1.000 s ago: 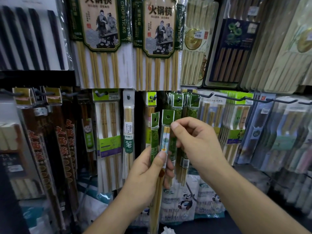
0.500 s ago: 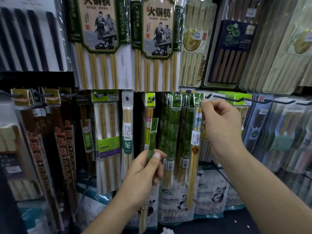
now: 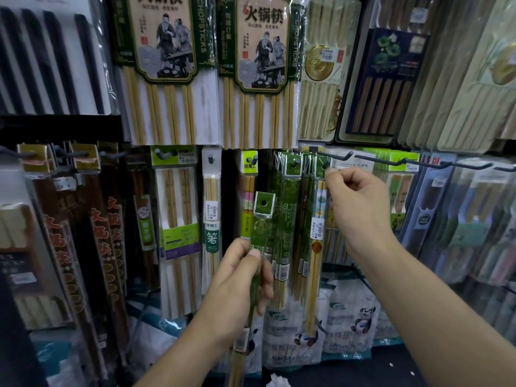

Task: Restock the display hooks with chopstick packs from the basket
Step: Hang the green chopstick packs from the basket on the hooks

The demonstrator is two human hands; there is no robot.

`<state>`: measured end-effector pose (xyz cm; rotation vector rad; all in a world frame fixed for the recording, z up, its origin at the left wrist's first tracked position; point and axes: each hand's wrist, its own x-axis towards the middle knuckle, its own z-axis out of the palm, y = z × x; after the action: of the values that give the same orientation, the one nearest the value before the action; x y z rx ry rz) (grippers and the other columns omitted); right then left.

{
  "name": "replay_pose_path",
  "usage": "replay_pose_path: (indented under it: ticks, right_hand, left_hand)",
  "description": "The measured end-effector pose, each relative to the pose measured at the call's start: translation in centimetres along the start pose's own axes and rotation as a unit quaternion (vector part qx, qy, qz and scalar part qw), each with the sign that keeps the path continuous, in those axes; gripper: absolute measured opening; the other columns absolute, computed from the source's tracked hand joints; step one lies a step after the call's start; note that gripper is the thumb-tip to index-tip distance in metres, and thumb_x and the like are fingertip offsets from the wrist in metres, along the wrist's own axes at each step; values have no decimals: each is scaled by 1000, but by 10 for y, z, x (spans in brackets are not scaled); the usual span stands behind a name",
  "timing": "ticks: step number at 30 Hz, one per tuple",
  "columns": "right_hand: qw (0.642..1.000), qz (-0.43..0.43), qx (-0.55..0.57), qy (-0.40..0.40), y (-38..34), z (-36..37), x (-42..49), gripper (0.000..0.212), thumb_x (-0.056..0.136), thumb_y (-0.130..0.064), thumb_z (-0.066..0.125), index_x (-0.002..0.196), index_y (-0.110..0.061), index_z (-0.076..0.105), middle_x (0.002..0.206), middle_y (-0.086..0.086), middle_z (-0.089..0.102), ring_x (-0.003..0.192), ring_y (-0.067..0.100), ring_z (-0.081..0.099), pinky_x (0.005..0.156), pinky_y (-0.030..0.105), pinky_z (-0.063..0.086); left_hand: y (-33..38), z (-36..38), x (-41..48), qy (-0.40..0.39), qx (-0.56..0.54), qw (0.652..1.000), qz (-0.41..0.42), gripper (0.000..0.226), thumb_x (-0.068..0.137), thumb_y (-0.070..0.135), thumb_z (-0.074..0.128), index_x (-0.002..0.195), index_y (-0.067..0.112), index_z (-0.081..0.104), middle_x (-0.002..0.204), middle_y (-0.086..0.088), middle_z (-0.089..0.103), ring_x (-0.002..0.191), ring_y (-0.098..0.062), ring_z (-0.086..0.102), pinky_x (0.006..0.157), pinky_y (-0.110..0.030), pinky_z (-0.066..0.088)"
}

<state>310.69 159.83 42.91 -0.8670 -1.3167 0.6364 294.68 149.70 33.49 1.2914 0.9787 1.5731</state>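
Observation:
My left hand [image 3: 240, 286] grips a narrow green chopstick pack [image 3: 261, 219] upright in front of the display, its punched header free in the air. My right hand [image 3: 360, 208] is raised to a display hook [image 3: 325, 164], fingertips pinching the green header of a chopstick pack with a white label [image 3: 318, 227] that hangs at the front of that hook. Several more green packs [image 3: 287, 208] hang on the neighbouring hook to the left. No basket is in view.
Large hot-pot chopstick packs [image 3: 167, 65] hang on the row above. Other chopstick packs [image 3: 178, 219] fill the hooks to the left, and long black hooks [image 3: 391, 162] jut out at the right. Bagged goods with panda prints [image 3: 349, 325] sit below.
My right hand took one pack from the bundle in my left hand, lifted it up right and set it on the hook. My left hand stayed low with the remaining pack.

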Motion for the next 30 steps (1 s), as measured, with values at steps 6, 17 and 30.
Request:
replay_pose_path:
  ticks: [6, 17, 30]
  right_hand:
    - [1000, -5, 5, 2, 6, -9, -15, 24, 97, -30, 66, 77, -16, 67, 60, -5, 54, 56, 4, 48, 55, 17, 44]
    - [987, -15, 48, -153, 6, -12, -53, 27, 101, -27, 61, 75, -18, 67, 61, 3, 50, 57, 11, 48, 52, 19, 42]
    - [997, -19, 52, -53, -6, -11, -10, 29, 100, -24, 63, 76, -9, 66, 60, 6, 46, 55, 16, 42, 49, 22, 38]
  left_hand:
    - [-1, 8, 6, 4, 18, 999, 41, 22, 100, 22, 57, 80, 23, 65, 71, 0, 60, 71, -18, 67, 63, -38, 62]
    - [-3, 32, 14, -23, 5, 998, 56, 17, 89, 37, 66, 92, 22, 72, 82, -2, 67, 76, -25, 72, 67, -44, 65]
    - [-9, 12, 23, 58, 137, 986, 72, 21, 100, 23, 62, 90, 40, 70, 83, 7, 71, 82, -20, 72, 71, -38, 62]
